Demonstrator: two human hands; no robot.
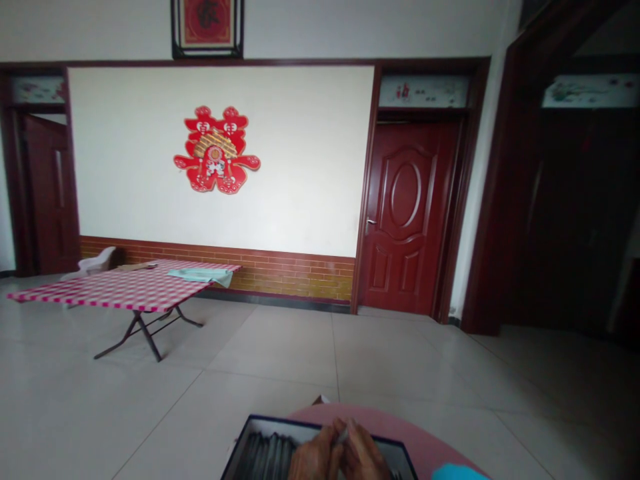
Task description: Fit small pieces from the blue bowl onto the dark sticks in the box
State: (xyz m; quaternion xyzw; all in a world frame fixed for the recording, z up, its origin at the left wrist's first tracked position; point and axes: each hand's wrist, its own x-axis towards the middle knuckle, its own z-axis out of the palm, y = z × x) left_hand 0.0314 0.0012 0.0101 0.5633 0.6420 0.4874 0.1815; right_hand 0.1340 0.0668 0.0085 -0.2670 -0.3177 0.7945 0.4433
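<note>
My left hand (314, 459) and my right hand (366, 456) meet at the bottom middle of the view, over a white tray with a dark blue rim (285, 420). Both are closed, fingertips pressed together around something small and pale that I cannot make out. Left of my hands, several dark, slender stick-like pieces (270, 453) lie side by side in the tray. A few thin pieces show just right of my right hand, too partly hidden to name. The tray rests on a round pink tabletop (425, 433).
Something bright turquoise (457, 472) sits at the tabletop's lower right. Across the tiled floor (280, 347) stands a folding table with a checked pink cloth (110, 290), a light green cloth (205, 275) on it and a pale chair (97, 261) behind. A red door (405, 220) closes the far wall.
</note>
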